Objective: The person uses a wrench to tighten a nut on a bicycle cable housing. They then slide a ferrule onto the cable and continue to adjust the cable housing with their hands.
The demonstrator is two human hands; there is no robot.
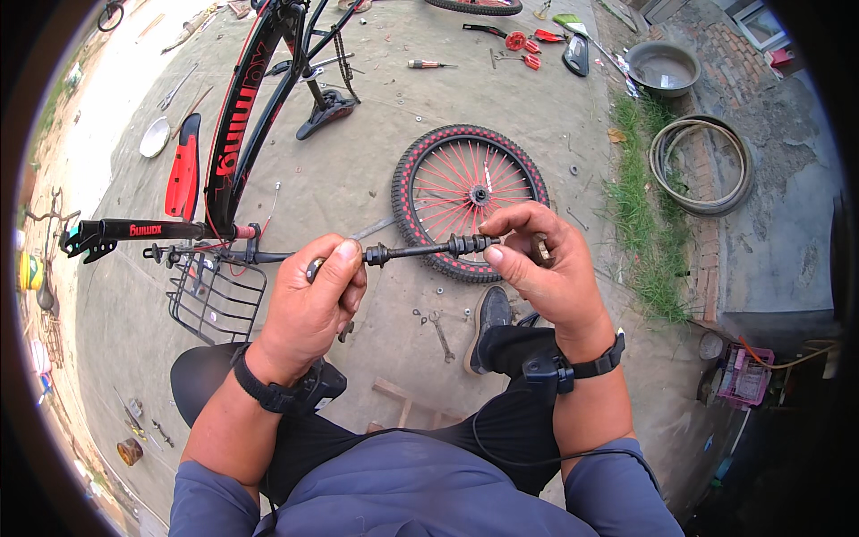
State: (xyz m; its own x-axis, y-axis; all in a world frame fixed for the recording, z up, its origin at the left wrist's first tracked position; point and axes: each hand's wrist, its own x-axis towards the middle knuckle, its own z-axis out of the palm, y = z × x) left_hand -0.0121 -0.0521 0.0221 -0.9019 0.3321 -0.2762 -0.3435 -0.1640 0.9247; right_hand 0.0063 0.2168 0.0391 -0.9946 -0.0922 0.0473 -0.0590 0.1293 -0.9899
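Observation:
A wheel axle (pixel 416 252), a dark threaded rod with nuts and cones near both ends, lies level in front of me. My left hand (pixel 305 295) grips its left end; a rounded metal piece (pixel 314 270) shows between the fingers, too covered to name. Below that palm a small metal end (pixel 345 331) sticks out. At the axle's other end, the thumb and forefinger of my right hand (pixel 547 265) pinch the tip. A rusty metal piece (pixel 540 250), perhaps a nut, is tucked in the curled fingers. Behind the axle lies a bicycle wheel (pixel 479 196) with red spokes.
Left stands a black-and-red bicycle frame (pixel 231 134) resting on its saddle (pixel 327 114), beside a wire basket (pixel 218 295). A wrench (pixel 441 335) lies near my shoe (pixel 488 322). Farther off are a screwdriver (pixel 429 64), a basin (pixel 663 67) and loose tires (pixel 701 164).

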